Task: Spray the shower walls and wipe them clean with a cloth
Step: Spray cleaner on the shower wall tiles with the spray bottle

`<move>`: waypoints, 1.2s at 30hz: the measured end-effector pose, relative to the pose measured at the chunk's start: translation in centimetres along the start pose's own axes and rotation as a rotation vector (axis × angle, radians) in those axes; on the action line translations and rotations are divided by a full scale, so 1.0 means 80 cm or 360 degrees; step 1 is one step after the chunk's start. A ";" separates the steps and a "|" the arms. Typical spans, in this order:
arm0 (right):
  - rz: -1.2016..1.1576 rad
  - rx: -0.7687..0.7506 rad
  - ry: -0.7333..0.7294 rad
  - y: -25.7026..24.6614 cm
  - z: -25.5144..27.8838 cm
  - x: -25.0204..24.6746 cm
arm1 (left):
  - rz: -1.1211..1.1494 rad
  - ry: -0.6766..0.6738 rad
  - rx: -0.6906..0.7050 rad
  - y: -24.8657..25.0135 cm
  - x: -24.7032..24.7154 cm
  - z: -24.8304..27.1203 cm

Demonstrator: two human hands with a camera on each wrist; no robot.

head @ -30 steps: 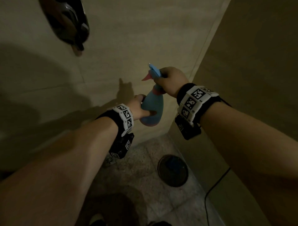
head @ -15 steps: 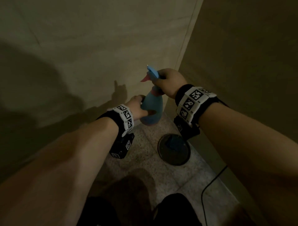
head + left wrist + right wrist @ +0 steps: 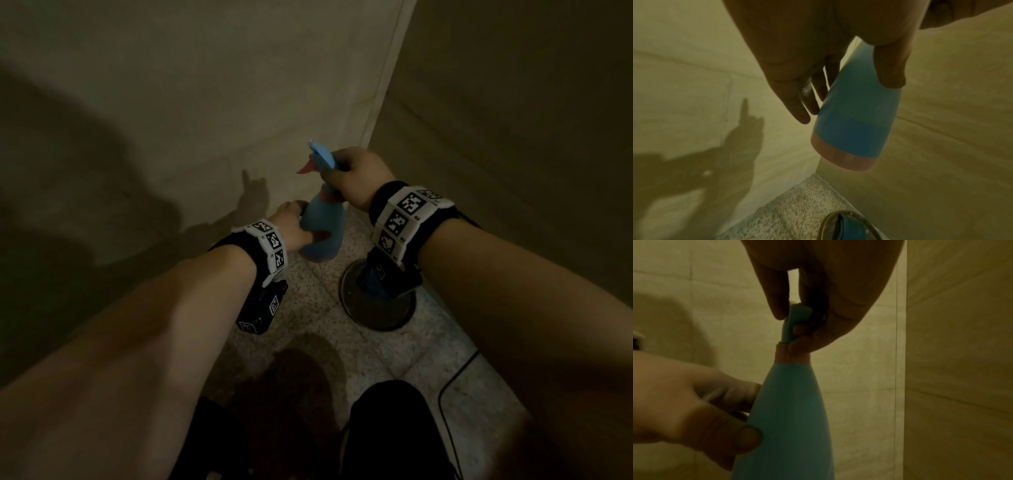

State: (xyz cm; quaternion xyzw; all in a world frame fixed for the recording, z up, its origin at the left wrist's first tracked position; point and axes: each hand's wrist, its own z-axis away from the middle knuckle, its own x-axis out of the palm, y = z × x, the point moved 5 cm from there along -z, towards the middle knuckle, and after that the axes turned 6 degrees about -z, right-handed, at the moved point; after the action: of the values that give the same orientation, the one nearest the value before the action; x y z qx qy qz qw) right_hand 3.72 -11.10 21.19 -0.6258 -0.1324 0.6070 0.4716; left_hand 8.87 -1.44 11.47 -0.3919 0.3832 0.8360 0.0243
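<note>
A blue spray bottle [image 3: 323, 231] with a pink collar, pink base and pink trigger is held upright in the shower corner, its nozzle facing the left wall [image 3: 205, 102]. My left hand [image 3: 291, 226] grips the bottle's body [image 3: 857, 116], thumb on one side and fingers on the other. My right hand [image 3: 356, 178] grips the spray head and neck [image 3: 795, 324] from above. In the right wrist view the left hand's fingers [image 3: 729, 410] press the bottle's side [image 3: 789, 418]. No cloth is in view.
Beige tiled walls meet in a corner [image 3: 383, 102] just behind the bottle; the right wall [image 3: 513, 137] is close to my right arm. A round dark floor drain [image 3: 376, 308] lies on the speckled floor below. A black cable [image 3: 452, 387] runs along the floor at right.
The view has tilted downward: the dark fixture on the wall has left the frame and more floor shows. Both hands keep their hold on the bottle, now lower, near the floor.
</note>
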 end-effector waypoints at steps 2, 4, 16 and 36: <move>0.0024 -0.0009 0.0003 0.015 -0.009 0.017 | -0.0024 0.0005 -0.0004 -0.018 0.011 -0.014; 0.0044 -0.0013 0.0004 0.028 -0.015 0.030 | -0.0022 -0.0007 -0.0019 -0.033 0.021 -0.026; 0.0028 0.0054 0.0045 0.153 -0.070 0.146 | -0.0090 -0.0010 -0.0024 -0.145 0.117 -0.115; 0.0035 0.0253 -0.0057 0.327 -0.103 0.299 | -0.0180 -0.0264 -0.0227 -0.280 0.272 -0.191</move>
State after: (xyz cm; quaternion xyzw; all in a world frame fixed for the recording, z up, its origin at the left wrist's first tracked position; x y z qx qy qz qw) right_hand 5.81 -10.61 -15.16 -0.5769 -0.0854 0.6319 0.5105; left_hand 11.17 -1.39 -23.25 -0.3431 0.2968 0.8880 0.0751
